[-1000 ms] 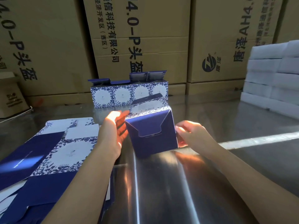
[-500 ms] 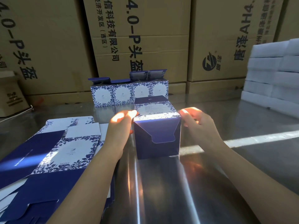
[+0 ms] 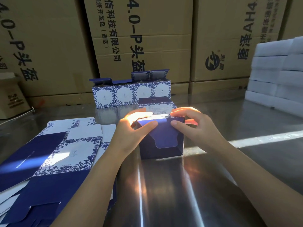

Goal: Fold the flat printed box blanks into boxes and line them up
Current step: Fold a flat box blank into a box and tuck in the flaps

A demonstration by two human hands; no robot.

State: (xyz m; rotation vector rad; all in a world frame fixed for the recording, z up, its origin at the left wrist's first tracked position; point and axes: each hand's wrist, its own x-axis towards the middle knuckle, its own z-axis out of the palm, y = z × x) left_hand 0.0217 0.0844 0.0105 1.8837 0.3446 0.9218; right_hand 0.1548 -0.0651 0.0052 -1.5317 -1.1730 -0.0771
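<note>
A dark blue folded box (image 3: 161, 145) stands on the shiny metal table (image 3: 213, 185), its blue flap hanging down the near face and a white floral panel on top. My left hand (image 3: 136, 126) grips its upper left corner, thumb on the near flap. My right hand (image 3: 191, 123) grips the upper right corner the same way. Behind it, a row of several finished blue-and-white floral boxes (image 3: 131, 94) stands with lids up. A stack of flat printed blanks (image 3: 54, 154) lies at my left.
Large brown cartons (image 3: 144, 38) wall off the back of the table. White foam blocks (image 3: 277, 76) are stacked at the right. A smaller brown carton (image 3: 11, 99) sits at the far left. A sunlit strip crosses the table on the right.
The box has gone from tilted to standing square on the table. Both hands have moved from its sides up onto its top corners and closed on them.
</note>
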